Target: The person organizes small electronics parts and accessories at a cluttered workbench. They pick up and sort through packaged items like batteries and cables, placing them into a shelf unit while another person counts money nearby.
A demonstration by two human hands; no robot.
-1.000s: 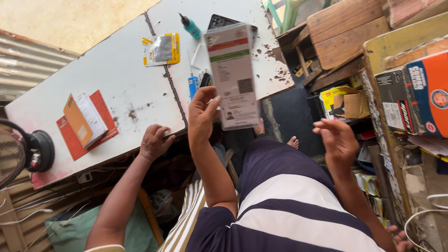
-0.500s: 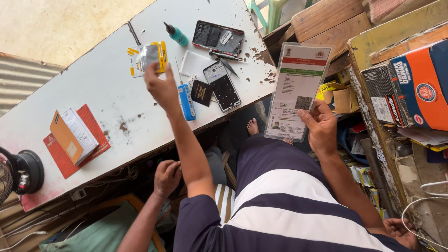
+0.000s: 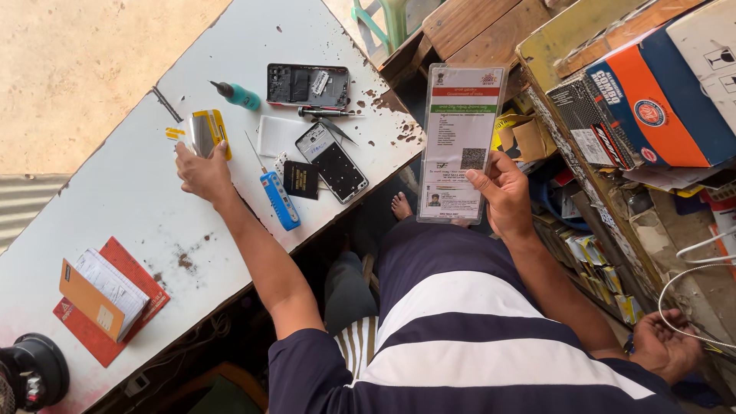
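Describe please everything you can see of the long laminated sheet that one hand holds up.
The laminated sheet is a tall, narrow white document sealed in clear glossy plastic. It carries coloured bands near the top, lines of small print, a square code in the middle and a small portrait photo low on the left. It is held upright, flat towards the camera, beside the white table's right end. The right hand grips its lower right edge, thumb on the front.

laminated document (image 3: 461,142) held upright, yellow packet (image 3: 204,133) on table
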